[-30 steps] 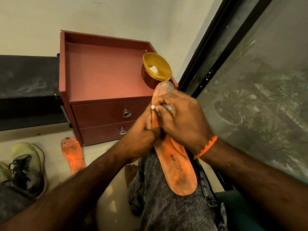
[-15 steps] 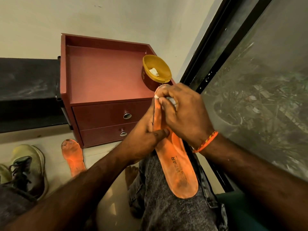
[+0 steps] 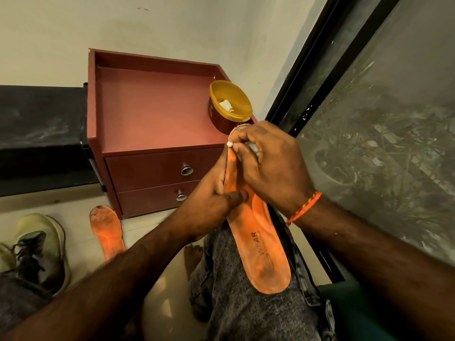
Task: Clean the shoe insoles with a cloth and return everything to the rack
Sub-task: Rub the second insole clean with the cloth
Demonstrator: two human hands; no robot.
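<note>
Our right hand (image 3: 266,163) has its fingers curled tight around a small white cloth (image 3: 230,144), pinching it against the toe end of the orange insole (image 3: 261,237). Our left hand (image 3: 211,203) grips the insole's left edge from behind, thumb pressed across its face near the middle. The insole lies along our right thigh, heel toward us, toe raised toward the small red cabinet (image 3: 152,114).

What could go wrong: the toe end has nothing under it, so a hard rub may fold the insole or twist it out of our left hand's hold. The cloth is a small wad and might slip out of the pinch. The open yellow tub (image 3: 230,104) sits just past our knuckles, so a long stroke could knock it.

The insole looks dusty, with grey smudges at the heel and a "WEAR" print. A second, dirtier insole (image 3: 107,232) lies on the floor beside a shoe (image 3: 37,247).
</note>
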